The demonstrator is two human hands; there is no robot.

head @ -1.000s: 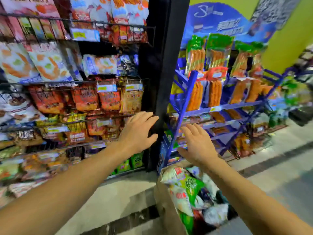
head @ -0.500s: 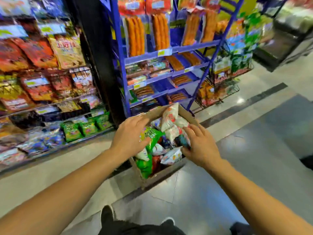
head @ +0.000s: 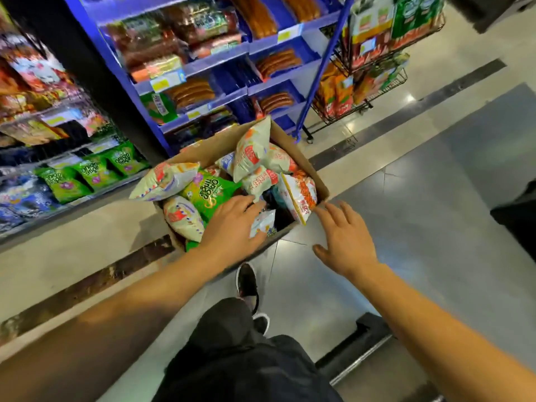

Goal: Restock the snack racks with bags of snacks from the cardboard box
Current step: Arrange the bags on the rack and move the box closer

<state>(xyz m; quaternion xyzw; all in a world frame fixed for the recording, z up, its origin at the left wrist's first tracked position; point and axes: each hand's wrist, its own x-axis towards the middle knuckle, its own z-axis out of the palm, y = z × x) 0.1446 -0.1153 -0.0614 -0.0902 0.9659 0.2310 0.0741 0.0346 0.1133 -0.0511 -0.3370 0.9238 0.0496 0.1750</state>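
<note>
The box is sitting open on the floor, packed with snack bags: pale white-and-orange bags are standing and leaning toward its far side, and a green bag is lying among them nearer its left wall. The left hand is reaching down into the box's near side, its fingers loosely spread and resting on a small white bag; whether they are pinching it cannot be told, since the fingertips are lost among the bags. The right hand is hovering just outside the box's near right corner, fingers straight and spread, gripping nothing. Beyond the box a blue rack is holding sausage packs on its tiers; to the box's left, lower shelves are showing more green bags, and to its far right a wire rack is carrying orange and green packets. The floor under the box is glossy pale tile crossed by dark bands. Nearer than the box, a dark trouser leg and a dark shoe are showing. The racks are being cut off at the top edge, labels are blurring, and the box's bottom is lying hidden under the bags.
</note>
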